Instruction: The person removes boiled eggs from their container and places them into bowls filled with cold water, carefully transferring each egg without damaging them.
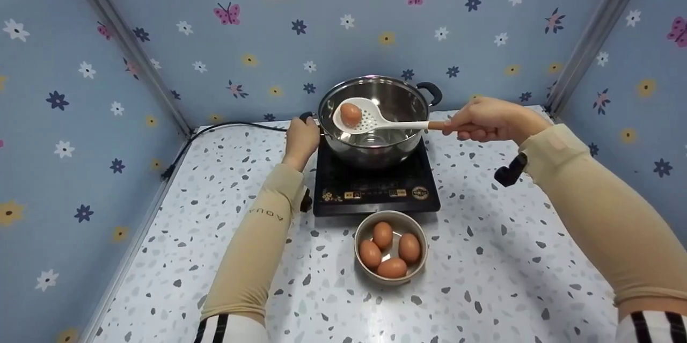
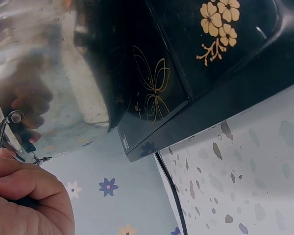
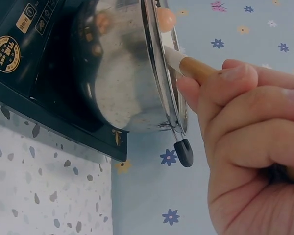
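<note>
My right hand point(image 1: 485, 119) grips the wooden handle of a white slotted spoon point(image 1: 370, 116) and holds it level across the mouth of a steel pot point(image 1: 370, 155). One brown egg point(image 1: 351, 115) lies in the spoon's perforated bowl. In the right wrist view, that egg point(image 3: 166, 19) shows just past the pot's rim, with my fingers point(image 3: 245, 112) curled round the handle. At the pot's left side my left hand point(image 1: 301, 139) holds the black side handle; the left wrist view shows the curled fingers point(image 2: 32, 183) there, covering most of it.
The pot stands on a black induction cooker point(image 1: 375, 201). In front of it is a round bowl point(image 1: 358, 257) with several brown eggs point(image 1: 392, 268). A black cord point(image 1: 231, 123) runs left along the table point(image 1: 483, 278). Flower-patterned panels point(image 1: 365, 21) enclose the back and sides.
</note>
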The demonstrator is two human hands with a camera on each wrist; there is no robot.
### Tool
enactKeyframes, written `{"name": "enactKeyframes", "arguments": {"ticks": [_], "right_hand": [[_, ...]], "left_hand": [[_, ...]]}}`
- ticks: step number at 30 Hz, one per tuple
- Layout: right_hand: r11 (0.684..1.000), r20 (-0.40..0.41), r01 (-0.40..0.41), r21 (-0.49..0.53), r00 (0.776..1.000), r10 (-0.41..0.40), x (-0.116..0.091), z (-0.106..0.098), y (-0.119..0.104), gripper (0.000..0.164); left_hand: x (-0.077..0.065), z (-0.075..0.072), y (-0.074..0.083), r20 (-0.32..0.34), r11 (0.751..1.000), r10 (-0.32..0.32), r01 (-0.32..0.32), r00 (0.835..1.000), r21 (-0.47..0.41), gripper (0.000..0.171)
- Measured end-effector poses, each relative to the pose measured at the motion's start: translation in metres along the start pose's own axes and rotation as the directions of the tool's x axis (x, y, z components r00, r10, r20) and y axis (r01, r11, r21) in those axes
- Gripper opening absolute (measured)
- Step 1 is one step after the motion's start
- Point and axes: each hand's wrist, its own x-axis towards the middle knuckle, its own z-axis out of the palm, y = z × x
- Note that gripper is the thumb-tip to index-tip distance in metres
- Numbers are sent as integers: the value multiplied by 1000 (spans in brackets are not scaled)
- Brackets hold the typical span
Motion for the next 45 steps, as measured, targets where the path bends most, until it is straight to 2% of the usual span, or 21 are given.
{"name": "enactKeyframes", "arguments": {"ticks": [13, 23, 31, 34, 45], "right_hand": [[999, -28, 35, -11, 999, -35, -18, -5, 13, 25], [999, -64, 41, -28, 997, -43, -31, -9, 15, 30], [998, -32, 52, -27, 998, -53, -43, -14, 19, 28], [999, -16, 50, -7, 999, -50, -47, -15, 20, 26], [997, 34, 62, -39, 998, -61, -62, -18, 27, 26]], "left_hand": [[1, -1, -1, 4, 999, 7, -7, 1000, 46, 54], [1, -3, -1, 29, 1000, 11, -11, 1000, -6, 53], [1, -1, -2, 5, 1000, 25, -25, 1000, 6, 52], [1, -1, -2, 15, 1000, 26, -26, 1000, -4, 52], [-1, -3, -3, 42, 1000, 21, -20, 999, -21, 54]]}}
